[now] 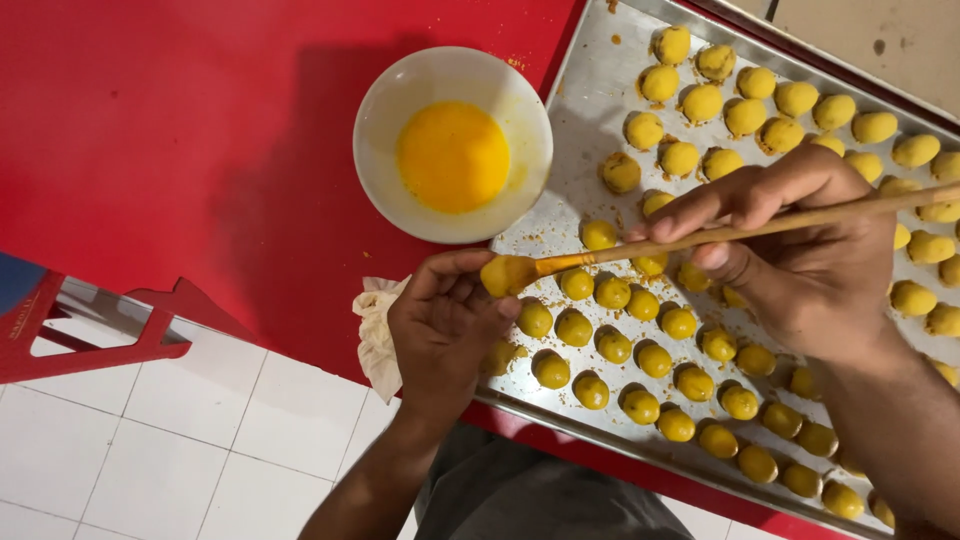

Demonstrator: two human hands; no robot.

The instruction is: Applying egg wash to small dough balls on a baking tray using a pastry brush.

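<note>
Pinching one yellow dough ball between thumb and fingertips, our left hand holds it up just over the near edge of the metal baking tray, while our right hand is closed around a wooden-handled brush whose bristles touch that ball. Rows of yellow balls fill the tray, a crumpled cloth lies by our left wrist, and farther off a white bowl of beaten yolk sits on the red table.

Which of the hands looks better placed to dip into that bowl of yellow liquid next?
Probably the right hand: it grips the brush, whose wet tip points toward the bowl. The left hand is nearer the bowl but is busy holding a dough ball over the tray.
</note>
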